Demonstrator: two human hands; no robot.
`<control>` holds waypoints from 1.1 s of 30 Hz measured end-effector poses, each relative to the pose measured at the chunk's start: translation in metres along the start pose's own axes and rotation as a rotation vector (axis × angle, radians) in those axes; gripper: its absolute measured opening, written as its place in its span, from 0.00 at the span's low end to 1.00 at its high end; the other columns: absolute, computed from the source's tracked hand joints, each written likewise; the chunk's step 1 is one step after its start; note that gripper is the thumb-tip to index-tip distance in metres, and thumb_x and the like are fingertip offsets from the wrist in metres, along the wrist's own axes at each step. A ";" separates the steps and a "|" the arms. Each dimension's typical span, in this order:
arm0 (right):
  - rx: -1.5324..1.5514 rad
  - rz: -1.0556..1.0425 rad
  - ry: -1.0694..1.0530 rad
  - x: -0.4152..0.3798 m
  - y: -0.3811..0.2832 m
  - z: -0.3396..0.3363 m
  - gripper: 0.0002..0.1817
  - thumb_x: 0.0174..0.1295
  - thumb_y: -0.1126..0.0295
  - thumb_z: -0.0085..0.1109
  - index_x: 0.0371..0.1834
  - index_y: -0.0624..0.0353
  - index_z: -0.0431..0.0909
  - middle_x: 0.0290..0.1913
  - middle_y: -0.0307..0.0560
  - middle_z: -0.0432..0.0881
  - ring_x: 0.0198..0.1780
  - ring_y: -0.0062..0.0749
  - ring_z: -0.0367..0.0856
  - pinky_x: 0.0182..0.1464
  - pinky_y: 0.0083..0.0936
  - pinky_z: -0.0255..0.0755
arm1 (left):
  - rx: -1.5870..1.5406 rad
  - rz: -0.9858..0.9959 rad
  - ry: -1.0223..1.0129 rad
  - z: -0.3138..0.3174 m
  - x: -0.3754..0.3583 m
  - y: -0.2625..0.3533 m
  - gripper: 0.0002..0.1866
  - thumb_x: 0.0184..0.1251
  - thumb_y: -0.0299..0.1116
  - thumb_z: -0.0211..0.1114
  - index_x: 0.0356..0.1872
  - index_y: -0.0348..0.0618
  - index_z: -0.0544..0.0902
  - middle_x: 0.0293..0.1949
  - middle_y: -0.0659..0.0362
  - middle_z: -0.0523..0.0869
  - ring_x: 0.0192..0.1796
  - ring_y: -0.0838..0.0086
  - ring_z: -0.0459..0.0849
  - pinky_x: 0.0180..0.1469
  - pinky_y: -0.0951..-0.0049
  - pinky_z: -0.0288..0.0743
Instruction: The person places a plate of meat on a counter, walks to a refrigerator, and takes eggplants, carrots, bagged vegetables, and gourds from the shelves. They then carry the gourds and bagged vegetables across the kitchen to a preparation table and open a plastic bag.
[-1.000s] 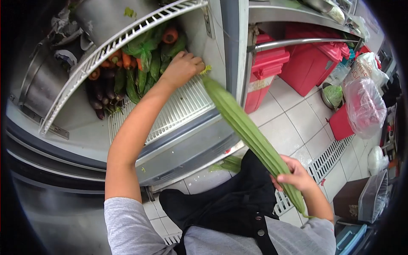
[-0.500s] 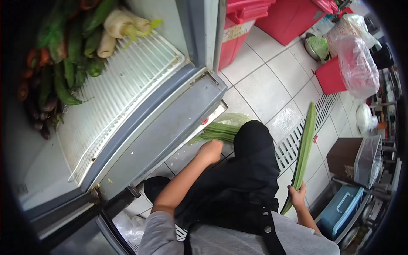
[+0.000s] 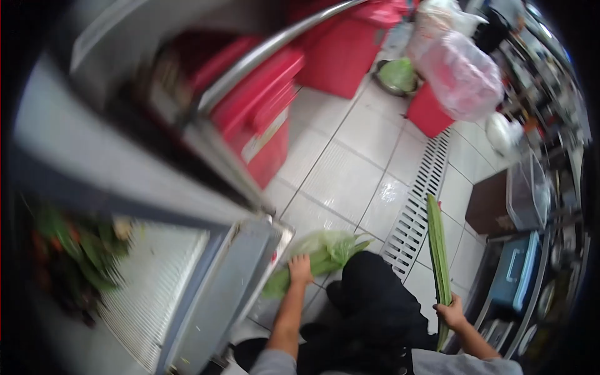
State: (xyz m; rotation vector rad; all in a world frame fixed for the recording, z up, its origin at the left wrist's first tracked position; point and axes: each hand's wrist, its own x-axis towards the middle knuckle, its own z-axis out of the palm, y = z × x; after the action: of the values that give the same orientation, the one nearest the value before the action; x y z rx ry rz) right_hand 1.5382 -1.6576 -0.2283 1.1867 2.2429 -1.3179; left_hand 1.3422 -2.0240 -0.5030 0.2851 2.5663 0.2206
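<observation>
A long ridged green gourd (image 3: 439,250) stands out nearly upright in the view, with my right hand (image 3: 451,312) wrapped round its lower part. On the floor by the fridge's lower edge lies a plastic bag (image 3: 340,245) with more long green vegetables (image 3: 319,264) in and beside it. My left hand (image 3: 300,269) rests on these vegetables with its fingers apart.
An open fridge with a wire shelf (image 3: 150,281) of mixed vegetables (image 3: 81,250) is at the left. Red bins (image 3: 262,112) stand beyond it. A floor drain (image 3: 415,206), a brown bin (image 3: 497,203) and a blue box (image 3: 514,269) are to the right.
The view has swung toward the bins, and the fridge now sits lower left. My left hand has gone from a closed fist to lying spread on the vegetables. The gourd remains in my right hand.
</observation>
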 end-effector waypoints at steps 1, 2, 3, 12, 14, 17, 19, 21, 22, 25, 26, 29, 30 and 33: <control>0.010 0.055 -0.041 -0.009 -0.017 -0.010 0.14 0.43 0.76 0.65 0.34 0.65 0.72 0.23 0.39 0.75 0.23 0.22 0.74 0.26 0.23 0.70 | 0.047 -0.040 -0.039 0.000 -0.009 0.006 0.44 0.30 0.44 0.77 0.55 0.46 0.67 0.55 0.54 0.72 0.60 0.59 0.69 0.61 0.56 0.63; 0.030 0.054 -0.083 -0.020 -0.036 -0.021 0.16 0.42 0.75 0.66 0.35 0.66 0.73 0.23 0.40 0.76 0.23 0.23 0.74 0.26 0.23 0.70 | 0.011 -0.111 -0.115 -0.019 -0.025 0.018 0.44 0.31 0.46 0.76 0.56 0.46 0.67 0.55 0.52 0.72 0.60 0.59 0.70 0.60 0.56 0.64; 0.066 0.052 -0.067 -0.033 -0.056 -0.028 0.15 0.43 0.75 0.66 0.34 0.65 0.73 0.22 0.40 0.76 0.22 0.23 0.75 0.25 0.23 0.71 | -0.002 -0.149 -0.144 -0.040 -0.044 0.030 0.43 0.32 0.45 0.75 0.55 0.45 0.67 0.55 0.52 0.73 0.59 0.59 0.71 0.60 0.56 0.64; 0.028 -0.032 0.115 -0.148 -0.129 -0.162 0.19 0.37 0.68 0.70 0.32 0.66 0.77 0.27 0.45 0.81 0.30 0.28 0.78 0.36 0.29 0.73 | 0.020 -0.300 -0.443 -0.240 -0.119 0.158 0.51 0.29 0.56 0.73 0.60 0.41 0.66 0.58 0.49 0.72 0.59 0.58 0.73 0.59 0.55 0.67; 0.128 -0.035 0.124 -0.181 -0.129 -0.192 0.22 0.37 0.68 0.73 0.36 0.66 0.77 0.29 0.44 0.81 0.32 0.27 0.77 0.38 0.28 0.73 | 0.093 -0.276 -0.515 -0.301 -0.123 0.197 0.53 0.28 0.57 0.73 0.60 0.40 0.65 0.57 0.49 0.74 0.59 0.58 0.74 0.59 0.55 0.68; 0.281 -0.038 0.208 -0.223 -0.130 -0.227 0.15 0.45 0.72 0.68 0.35 0.64 0.75 0.25 0.39 0.76 0.27 0.25 0.73 0.28 0.26 0.70 | 0.073 -0.166 -0.508 -0.385 -0.121 0.252 0.51 0.25 0.57 0.74 0.58 0.40 0.70 0.55 0.51 0.77 0.55 0.63 0.78 0.53 0.61 0.74; 0.317 0.049 0.229 -0.232 -0.103 -0.237 0.12 0.47 0.73 0.67 0.31 0.60 0.72 0.19 0.37 0.72 0.17 0.22 0.68 0.17 0.24 0.62 | 0.048 -0.053 -0.547 -0.421 -0.108 0.277 0.48 0.24 0.56 0.74 0.53 0.37 0.75 0.51 0.49 0.80 0.51 0.62 0.81 0.50 0.63 0.77; 0.451 0.001 0.340 -0.233 -0.097 -0.242 0.12 0.50 0.74 0.65 0.33 0.59 0.71 0.17 0.36 0.70 0.14 0.21 0.65 0.14 0.23 0.58 | -0.014 0.011 -0.494 -0.470 -0.107 0.306 0.45 0.23 0.55 0.74 0.48 0.35 0.79 0.47 0.46 0.82 0.48 0.60 0.83 0.48 0.64 0.77; 0.531 0.022 0.353 -0.234 -0.106 -0.250 0.13 0.51 0.73 0.65 0.35 0.60 0.71 0.18 0.37 0.71 0.15 0.22 0.65 0.15 0.24 0.59 | -0.058 0.031 -0.528 -0.506 -0.112 0.327 0.44 0.22 0.54 0.73 0.47 0.34 0.79 0.46 0.45 0.82 0.48 0.59 0.83 0.47 0.64 0.77; 0.525 -0.023 0.481 -0.219 -0.132 -0.275 0.16 0.54 0.69 0.64 0.43 0.61 0.71 0.20 0.39 0.72 0.18 0.24 0.68 0.18 0.25 0.63 | -0.208 0.112 -0.541 -0.551 -0.096 0.354 0.40 0.24 0.51 0.73 0.43 0.34 0.81 0.43 0.46 0.83 0.45 0.60 0.83 0.46 0.66 0.76; 0.527 -0.027 0.480 -0.215 -0.157 -0.294 0.16 0.54 0.69 0.64 0.43 0.61 0.71 0.20 0.39 0.72 0.18 0.24 0.68 0.18 0.25 0.63 | -0.314 0.176 -0.519 -0.570 -0.091 0.366 0.36 0.27 0.48 0.73 0.41 0.33 0.81 0.41 0.48 0.83 0.43 0.62 0.83 0.45 0.67 0.76; 0.717 0.018 0.524 -0.186 -0.224 -0.348 0.14 0.45 0.78 0.63 0.36 0.66 0.73 0.24 0.43 0.76 0.25 0.27 0.77 0.28 0.24 0.72 | -0.723 0.238 -0.756 -0.661 -0.102 0.417 0.32 0.37 0.38 0.70 0.49 0.35 0.77 0.38 0.54 0.81 0.40 0.69 0.78 0.44 0.71 0.72; 0.748 0.005 0.531 -0.170 -0.235 -0.361 0.14 0.45 0.78 0.63 0.36 0.66 0.73 0.25 0.43 0.76 0.25 0.27 0.77 0.28 0.24 0.72 | -0.721 0.241 -0.755 -0.678 -0.098 0.431 0.32 0.37 0.38 0.70 0.49 0.35 0.77 0.38 0.54 0.81 0.40 0.69 0.78 0.44 0.71 0.72; 0.852 -0.125 0.524 -0.106 -0.262 -0.406 0.15 0.44 0.76 0.62 0.38 0.65 0.74 0.28 0.42 0.77 0.26 0.25 0.75 0.29 0.21 0.71 | -0.916 0.385 -0.776 -0.720 -0.064 0.475 0.35 0.40 0.32 0.66 0.56 0.36 0.70 0.43 0.56 0.77 0.45 0.71 0.75 0.46 0.71 0.70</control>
State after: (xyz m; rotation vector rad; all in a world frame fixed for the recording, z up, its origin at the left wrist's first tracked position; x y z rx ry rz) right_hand 1.4672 -1.4415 0.2103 1.8540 2.1148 -2.3757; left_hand 1.0846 -1.6527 0.2342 0.3956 1.4330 1.1258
